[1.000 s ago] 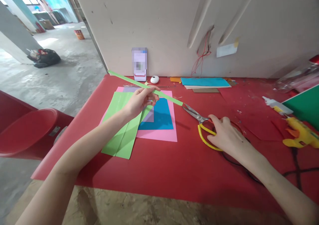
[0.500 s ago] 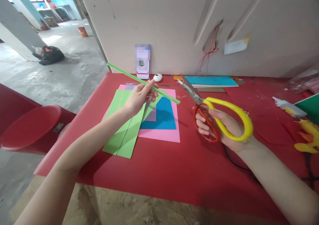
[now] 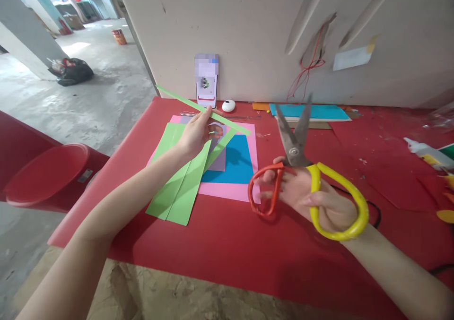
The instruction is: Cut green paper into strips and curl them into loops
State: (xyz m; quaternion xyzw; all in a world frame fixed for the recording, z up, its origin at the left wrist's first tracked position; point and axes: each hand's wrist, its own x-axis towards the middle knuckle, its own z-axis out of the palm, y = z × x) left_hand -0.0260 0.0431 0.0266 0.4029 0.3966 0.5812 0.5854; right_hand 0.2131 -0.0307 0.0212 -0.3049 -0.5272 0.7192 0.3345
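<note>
My left hand (image 3: 197, 133) pinches a long narrow green paper strip (image 3: 234, 124) and holds it slanted above the sheets. Beneath it lie a folded green sheet (image 3: 177, 183), a pink sheet (image 3: 234, 191), a blue sheet (image 3: 236, 164) and a grey piece (image 3: 218, 159) on the red table (image 3: 227, 244). My right hand (image 3: 312, 199) grips large scissors (image 3: 296, 147) by a red loop and a yellow loop. The blades point up and away and are parted. The scissors hang right of the strip, apart from it.
A blurred card (image 3: 206, 79) and a small white oval object (image 3: 229, 105) stand by the back wall. Blue and brown sheets (image 3: 308, 113) lie at the back. A glue bottle (image 3: 423, 152) lies at the right. A red tub (image 3: 42, 176) stands left of the table.
My right hand picked the scissors up from the table, lifted them and turned them blades up, then parted the blades. My left hand raised the strip slightly toward the back.
</note>
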